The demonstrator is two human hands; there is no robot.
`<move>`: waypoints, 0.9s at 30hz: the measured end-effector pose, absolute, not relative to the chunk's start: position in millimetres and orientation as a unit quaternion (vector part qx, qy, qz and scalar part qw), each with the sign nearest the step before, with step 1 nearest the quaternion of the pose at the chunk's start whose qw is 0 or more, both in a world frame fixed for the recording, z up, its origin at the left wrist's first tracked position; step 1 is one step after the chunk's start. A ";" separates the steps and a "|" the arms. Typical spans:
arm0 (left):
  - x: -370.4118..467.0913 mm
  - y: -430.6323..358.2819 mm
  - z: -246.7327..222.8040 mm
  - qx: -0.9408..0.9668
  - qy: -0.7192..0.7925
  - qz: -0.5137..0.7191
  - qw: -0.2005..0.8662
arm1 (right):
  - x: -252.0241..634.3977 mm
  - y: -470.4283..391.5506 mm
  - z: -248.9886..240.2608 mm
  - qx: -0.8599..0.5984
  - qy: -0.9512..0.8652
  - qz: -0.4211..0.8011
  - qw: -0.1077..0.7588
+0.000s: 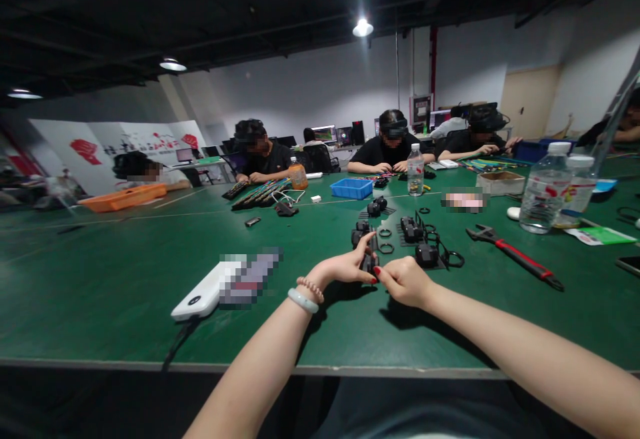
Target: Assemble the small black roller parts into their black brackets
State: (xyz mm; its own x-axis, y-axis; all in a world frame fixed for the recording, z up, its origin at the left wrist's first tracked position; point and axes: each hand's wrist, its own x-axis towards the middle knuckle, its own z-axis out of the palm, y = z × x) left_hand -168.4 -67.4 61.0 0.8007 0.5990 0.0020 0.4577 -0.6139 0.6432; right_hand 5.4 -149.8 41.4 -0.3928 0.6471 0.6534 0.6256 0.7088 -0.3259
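In the middle of the head view, my left hand holds a small black plastic fitting between thumb and fingers. My right hand is closed, its thumb and finger pinched at the near right side of that fitting. Whether anything small sits in this pinch is hidden. Just beyond the hands lie similar black fittings in loose groups. Beside them are black ring nuts and a larger black ring.
An adjustable wrench with red-black handle lies to the right, before water bottles. A white power bank with a cable lies left. Farther off are a blue tray, an orange tray and several people working across the green table.
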 end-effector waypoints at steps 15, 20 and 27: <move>-168.0 -69.6 64.5 0.891 0.291 0.096 0.335 | 6.2 -147.6 44.8 -0.400 -0.830 -0.015 0.389; -168.0 -69.1 64.2 0.896 0.286 0.111 0.320 | 2.9 -143.8 42.1 -0.409 -0.827 -0.010 0.385; -168.6 -70.9 65.8 0.890 0.293 0.097 0.336 | 5.6 -150.7 49.5 -0.387 -0.839 -0.023 0.380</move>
State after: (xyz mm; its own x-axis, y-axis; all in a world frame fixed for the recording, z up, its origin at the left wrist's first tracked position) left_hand -168.6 -70.9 65.8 0.8090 0.5874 -0.0240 0.4562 -0.6016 0.6557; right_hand 5.6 -150.7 49.5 -0.4103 0.6332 0.6563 0.6676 0.6988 -0.2569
